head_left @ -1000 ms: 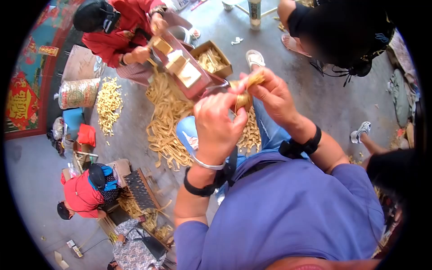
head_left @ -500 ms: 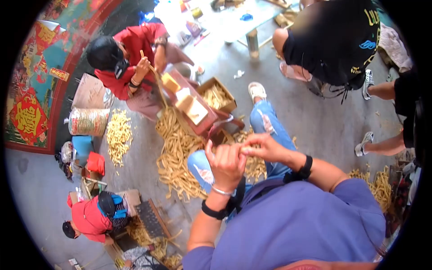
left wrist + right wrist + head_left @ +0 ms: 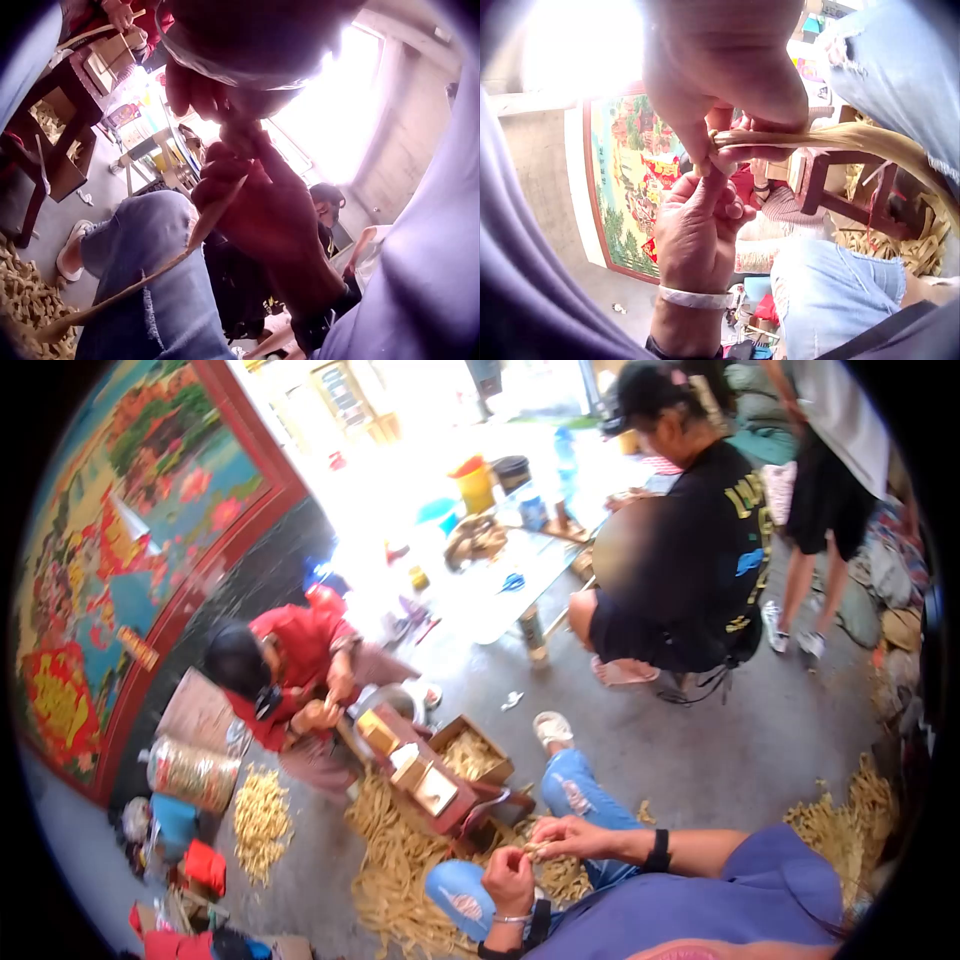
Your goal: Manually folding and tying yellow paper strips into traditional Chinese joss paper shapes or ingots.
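A long tan strip (image 3: 817,137) runs from a small folded knot (image 3: 714,139), held between both hands in front of the torso. My right hand (image 3: 575,838) grips the strip beside the knot, thumb and fingers closed round it; in the left wrist view the strip (image 3: 154,277) trails from this hand (image 3: 262,217) across the jeans. The left hand (image 3: 510,882), with a bracelet at its wrist, pinches the knot's other side; the right wrist view shows its thumb and forefinger (image 3: 697,240) meeting there. Fingers partly hide the knot.
Loose strips (image 3: 385,880) lie on the floor beside a red bench (image 3: 440,800) and an open box (image 3: 470,750). Small knotted pieces (image 3: 34,292) are heaped near the feet. A person in red (image 3: 300,660) sits opposite; another in black (image 3: 680,560) sits at the right.
The head view has tilted upward, showing more of the room, with both hands lower in it. The hands remain together at the small piece. The person in red has brought both hands close together.
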Action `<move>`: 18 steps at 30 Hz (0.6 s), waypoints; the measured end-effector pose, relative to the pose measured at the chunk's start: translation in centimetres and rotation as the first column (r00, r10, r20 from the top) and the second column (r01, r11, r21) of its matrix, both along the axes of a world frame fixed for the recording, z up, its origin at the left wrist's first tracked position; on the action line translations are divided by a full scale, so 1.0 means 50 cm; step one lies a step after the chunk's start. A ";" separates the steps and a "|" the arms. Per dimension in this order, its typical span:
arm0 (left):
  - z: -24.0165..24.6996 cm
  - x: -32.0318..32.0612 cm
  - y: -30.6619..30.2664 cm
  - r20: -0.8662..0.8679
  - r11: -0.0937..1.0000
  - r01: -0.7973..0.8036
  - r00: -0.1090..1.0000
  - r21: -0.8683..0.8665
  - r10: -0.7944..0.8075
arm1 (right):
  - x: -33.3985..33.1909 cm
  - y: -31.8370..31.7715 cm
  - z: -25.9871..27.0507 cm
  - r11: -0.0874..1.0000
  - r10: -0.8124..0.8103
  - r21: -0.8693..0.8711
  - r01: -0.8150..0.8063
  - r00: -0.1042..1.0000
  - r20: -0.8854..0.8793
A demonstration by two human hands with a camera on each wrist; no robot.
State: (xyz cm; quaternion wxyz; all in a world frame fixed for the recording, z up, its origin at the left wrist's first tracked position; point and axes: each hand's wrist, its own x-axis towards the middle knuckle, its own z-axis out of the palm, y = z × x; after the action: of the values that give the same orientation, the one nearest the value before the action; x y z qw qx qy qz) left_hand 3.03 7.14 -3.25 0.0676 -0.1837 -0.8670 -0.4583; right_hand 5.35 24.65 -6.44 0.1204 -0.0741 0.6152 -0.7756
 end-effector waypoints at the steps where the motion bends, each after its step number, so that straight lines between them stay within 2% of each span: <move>1: -0.018 -0.003 -0.005 0.074 1.000 0.002 0.997 0.023 -0.004 | -0.005 0.001 -0.012 0.994 -0.016 0.103 0.025 0.996 -0.083; 3: -0.062 -0.019 -0.005 0.189 0.977 0.037 0.979 0.212 -0.078 | -0.005 0.004 -0.002 0.926 -0.104 0.343 0.160 0.979 -0.174; 5: -0.011 0.000 0.016 0.266 0.919 0.123 0.935 0.376 -0.234 | -0.013 0.005 -0.031 0.930 -0.182 0.263 0.256 0.944 -0.275; 6: -0.005 0.007 -0.001 0.442 0.886 0.087 0.842 0.455 -0.310 | -0.018 0.005 -0.045 0.937 -0.155 0.259 0.236 0.942 -0.298; 9: 0.042 -0.013 -0.001 0.532 0.917 0.055 0.800 0.394 -0.277 | -0.009 0.003 -0.019 0.975 -0.004 0.218 0.050 0.978 -0.207; 10: 0.020 -0.015 -0.009 0.393 0.921 0.110 0.881 0.373 -0.264 | -0.003 0.002 -0.012 0.971 0.032 0.238 0.024 0.973 -0.228; 11: 0.014 -0.013 -0.012 0.451 0.936 0.084 0.859 0.343 -0.242 | 0.000 0.002 -0.016 0.974 0.038 0.227 0.014 0.974 -0.222; 13: 0.023 -0.010 -0.021 0.460 0.966 0.121 0.861 0.228 -0.216 | -0.001 0.004 -0.011 0.967 0.085 0.254 -0.014 0.959 -0.270; 18: 0.039 -0.004 -0.025 0.564 0.939 0.077 0.782 0.334 -0.265 | 0.002 -0.020 -0.033 0.979 0.014 0.198 0.037 0.968 -0.251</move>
State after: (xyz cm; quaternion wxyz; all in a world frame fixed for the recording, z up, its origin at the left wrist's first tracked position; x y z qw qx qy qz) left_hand 2.83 5.91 -1.31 -0.2267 -0.0956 -0.7450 -0.6200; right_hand 5.44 23.64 -8.08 0.0438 -0.1554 0.7011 -0.6945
